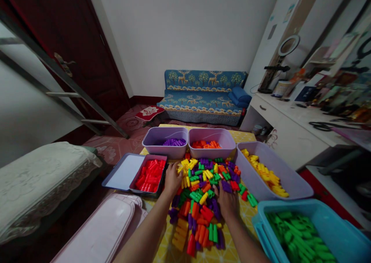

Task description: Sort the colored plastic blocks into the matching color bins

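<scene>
Resting both my hands on mixed plastic pegs at frame centre: left hand flat, open, empty; right hand spread, gripping nothing visible.

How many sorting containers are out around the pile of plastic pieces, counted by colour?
Lilac bins: 3, one with purple pieces, one with orange pieces, one with yellow pieces
Blue bins: 1, holding green pieces
Tin boxes: 1, holding red pieces
Total: 5

Left hand and right hand rest on the mixed pile.
</scene>
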`<state>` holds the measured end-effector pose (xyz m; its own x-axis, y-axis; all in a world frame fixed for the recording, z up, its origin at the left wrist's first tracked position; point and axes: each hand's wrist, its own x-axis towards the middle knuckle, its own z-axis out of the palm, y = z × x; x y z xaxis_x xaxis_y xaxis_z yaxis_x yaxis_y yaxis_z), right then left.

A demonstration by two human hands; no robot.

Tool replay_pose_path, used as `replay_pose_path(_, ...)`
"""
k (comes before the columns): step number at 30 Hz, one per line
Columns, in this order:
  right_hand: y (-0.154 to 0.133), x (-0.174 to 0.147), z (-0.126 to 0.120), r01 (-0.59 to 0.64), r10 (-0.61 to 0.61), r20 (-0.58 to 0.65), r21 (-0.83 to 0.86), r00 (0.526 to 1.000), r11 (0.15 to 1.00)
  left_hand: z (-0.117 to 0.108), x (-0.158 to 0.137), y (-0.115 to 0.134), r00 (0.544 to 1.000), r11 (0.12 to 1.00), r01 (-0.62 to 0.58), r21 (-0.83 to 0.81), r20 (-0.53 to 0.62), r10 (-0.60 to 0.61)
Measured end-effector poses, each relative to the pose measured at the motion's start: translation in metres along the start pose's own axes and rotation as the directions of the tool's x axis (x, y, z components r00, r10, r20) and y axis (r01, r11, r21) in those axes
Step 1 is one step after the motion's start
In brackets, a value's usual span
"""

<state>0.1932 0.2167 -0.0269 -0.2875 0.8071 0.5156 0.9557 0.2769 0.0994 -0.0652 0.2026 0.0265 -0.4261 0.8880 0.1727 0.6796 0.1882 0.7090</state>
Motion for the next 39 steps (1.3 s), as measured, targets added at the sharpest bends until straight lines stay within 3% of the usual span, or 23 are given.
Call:
replay_pose_path(2,0.000,0.000,-0.001,0.005,-0.006,-0.015,-0.011,1.000,1.000,0.001,0.006,0.001,0.991,0.986,0.083,0.148,0.093,-0.097)
replay_pose_path(4,0.000,0.001,-0.003,0.011,-0.011,-0.014,-0.010,1.000,1.000,0.003,0.008,0.003,0.980,0.973,0.093,0.212,0.152,-0.127)
replay_pose_path(12,0.000,0.000,0.000,-0.001,0.001,0.005,-0.019,1.000,1.000,-0.001,0.000,0.002,0.966,0.981,0.019,0.191,0.248,-0.067)
replay_pose_path(24,0.000,-0.001,0.000,0.008,-0.008,0.037,-0.005,0.999,1.000,-0.004,-0.001,-0.002,0.954,0.991,-0.013,0.131,0.298,-0.026)
replay_pose_path(30,0.000,0.000,-0.002,-0.001,0.001,0.048,0.010,0.999,1.000,0.003,-0.007,-0.001,0.974,0.999,-0.042,0.031,0.225,0.034)
replay_pose_path(34,0.000,0.001,-0.003,-0.005,0.005,0.048,0.005,0.999,1.000,0.004,-0.010,0.001,1.000,0.982,-0.023,-0.187,-0.007,0.022)
replay_pose_path(37,0.000,0.001,-0.003,-0.002,0.001,0.053,0.006,0.999,1.000,-0.002,-0.007,0.006,0.992,0.926,0.008,-0.378,-0.117,-0.056)
replay_pose_path(39,0.000,0.001,-0.003,-0.015,0.014,0.067,0.010,0.998,1.000,-0.008,-0.001,0.012,0.985,0.836,0.017,-0.549,-0.133,-0.107)
